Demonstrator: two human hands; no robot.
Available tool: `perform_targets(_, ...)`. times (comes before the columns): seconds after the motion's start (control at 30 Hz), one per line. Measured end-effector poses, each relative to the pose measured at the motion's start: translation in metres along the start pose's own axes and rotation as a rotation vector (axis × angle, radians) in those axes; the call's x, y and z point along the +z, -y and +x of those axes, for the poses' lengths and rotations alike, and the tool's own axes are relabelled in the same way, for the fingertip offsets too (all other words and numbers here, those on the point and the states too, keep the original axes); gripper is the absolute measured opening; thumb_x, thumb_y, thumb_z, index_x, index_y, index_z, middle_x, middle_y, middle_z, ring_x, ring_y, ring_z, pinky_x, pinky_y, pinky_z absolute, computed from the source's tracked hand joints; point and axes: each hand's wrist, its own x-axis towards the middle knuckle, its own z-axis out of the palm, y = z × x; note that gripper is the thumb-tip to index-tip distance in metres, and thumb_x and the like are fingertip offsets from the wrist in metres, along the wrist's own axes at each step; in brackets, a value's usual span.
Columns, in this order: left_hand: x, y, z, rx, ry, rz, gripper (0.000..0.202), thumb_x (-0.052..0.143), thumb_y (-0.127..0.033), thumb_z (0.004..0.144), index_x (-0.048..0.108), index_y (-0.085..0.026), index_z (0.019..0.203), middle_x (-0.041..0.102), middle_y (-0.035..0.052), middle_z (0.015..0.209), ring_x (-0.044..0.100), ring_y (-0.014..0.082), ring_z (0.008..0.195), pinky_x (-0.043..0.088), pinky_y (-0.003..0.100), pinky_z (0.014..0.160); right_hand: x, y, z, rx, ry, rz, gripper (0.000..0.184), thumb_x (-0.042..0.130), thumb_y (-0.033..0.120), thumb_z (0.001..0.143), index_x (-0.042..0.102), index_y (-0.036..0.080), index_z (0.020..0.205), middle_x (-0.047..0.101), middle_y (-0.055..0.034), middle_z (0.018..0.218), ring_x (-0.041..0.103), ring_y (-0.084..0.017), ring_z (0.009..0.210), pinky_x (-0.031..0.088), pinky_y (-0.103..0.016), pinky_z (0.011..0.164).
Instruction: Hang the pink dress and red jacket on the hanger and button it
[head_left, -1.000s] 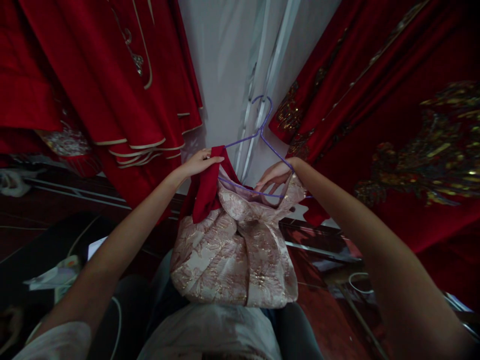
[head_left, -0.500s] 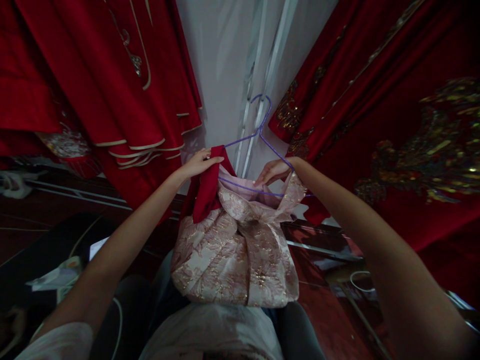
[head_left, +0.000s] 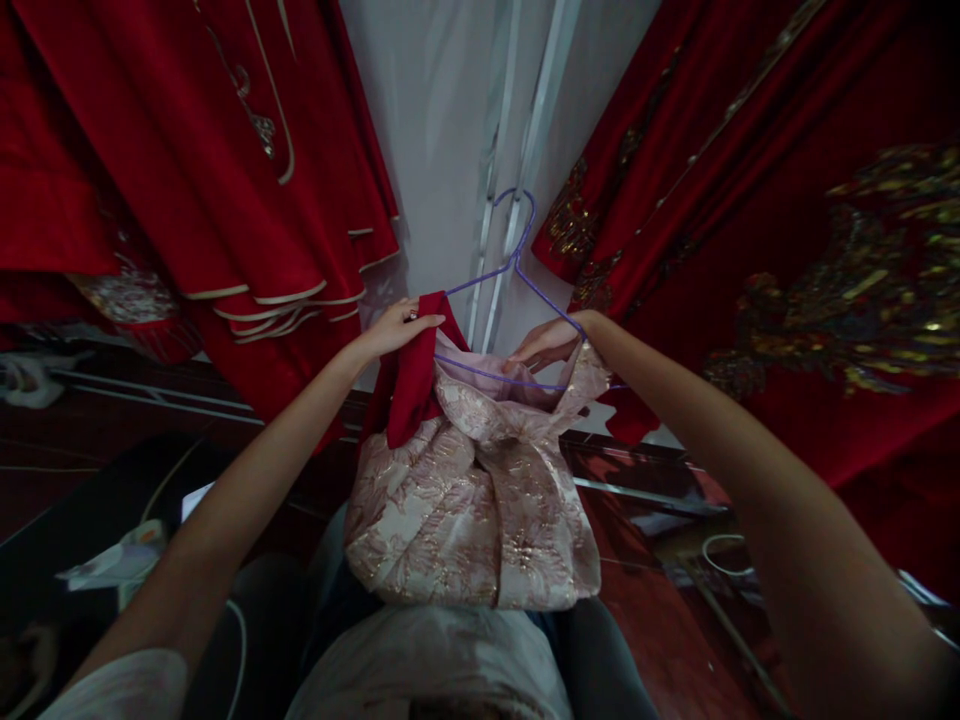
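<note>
- Left hand: thumb laid over the red cloth at the hanger's left shoulder, other fingers mostly hidden; looks like a grasp on the cloth. Probably pins it there so it can't slip off.
- Right hand: fingers bent, inside the hanger's frame, tips at the pink lining by the neckline. Touching it, seemingly; pinch or loose contact, can't tell. Reaching in from above likely gives access to the inside of the neck.
- Purple hanger: neck and hook beyond both sets of fingers, between them; bottom bar crosses just nearer than the right fingertips, in front of the lining. Hook points away from the body, leaving the neckline facing the wearer of the camera.
- Brocade garment: below and between the fingers, bunched on the lap, bodice toward the hanger. Lap presumably takes the weight, so the fingers needn't.
- Brocade strap: just beside the right wrist, at the hanger's right shoulder; likely helps keep that side spread.
- Red garments: one group left of the left fingers, another right of the right fingers, hanging.
- Pale panel: beyond the fingers, between those groups.
</note>
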Motion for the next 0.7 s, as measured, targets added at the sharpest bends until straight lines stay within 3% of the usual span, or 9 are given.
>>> perform_targets(0.17,-0.001,-0.001,0.0,0.001,-0.003,-0.004,0.04,0.058,-0.05,0.076,0.053,-0.017,0.053,0.058,0.0025,0.073,0.051,0.0181,0.081,0.041,0.029,0.079,-0.006,-0.001,0.001,-0.039,-0.128,-0.026,0.042,0.076,0.034,0.064,0.07,0.01,0.098,0.07,-0.0106,0.108,0.063,-0.02,0.104,0.045,-0.032,0.099)
perform_targets(0.3,0.001,-0.003,0.0,-0.016,-0.006,-0.009,0.041,0.06,-0.05,0.075,0.048,-0.018,0.052,0.052,0.0013,0.066,0.05,0.0172,0.076,0.041,0.029,0.076,-0.011,-0.001,-0.002,-0.127,-0.246,-0.007,0.04,0.075,0.034,0.065,0.07,0.016,0.1,0.066,-0.0098,0.117,0.058,-0.021,0.114,0.044,-0.033,0.102)
perform_targets(0.5,0.001,-0.005,-0.002,-0.034,-0.023,-0.017,0.043,0.061,-0.05,0.073,0.046,-0.017,0.05,0.053,0.0018,0.07,0.05,0.0166,0.077,0.04,0.028,0.074,-0.004,-0.001,-0.006,0.084,0.144,-0.159,0.04,0.067,0.051,0.073,0.072,0.02,0.098,0.062,-0.0075,0.123,0.043,-0.023,0.131,0.04,-0.036,0.104)
perform_targets(0.57,0.001,-0.005,-0.002,-0.045,-0.018,-0.035,0.04,0.06,-0.05,0.074,0.052,-0.017,0.054,0.057,0.0027,0.076,0.051,0.0172,0.079,0.04,0.028,0.074,0.0,0.0,-0.006,0.099,0.157,-0.164,0.04,0.065,0.052,0.074,0.073,0.02,0.095,0.064,-0.0073,0.119,0.044,-0.022,0.13,0.039,-0.034,0.104)
perform_targets(0.7,0.002,-0.003,-0.001,-0.069,0.009,-0.057,0.036,0.058,-0.051,0.074,0.059,-0.017,0.063,0.06,0.0038,0.08,0.052,0.0185,0.082,0.039,0.027,0.073,0.001,-0.002,-0.002,0.119,0.063,-0.073,0.039,0.064,0.053,0.075,0.072,0.017,0.09,0.066,-0.0082,0.114,0.054,-0.02,0.12,0.042,-0.031,0.101)
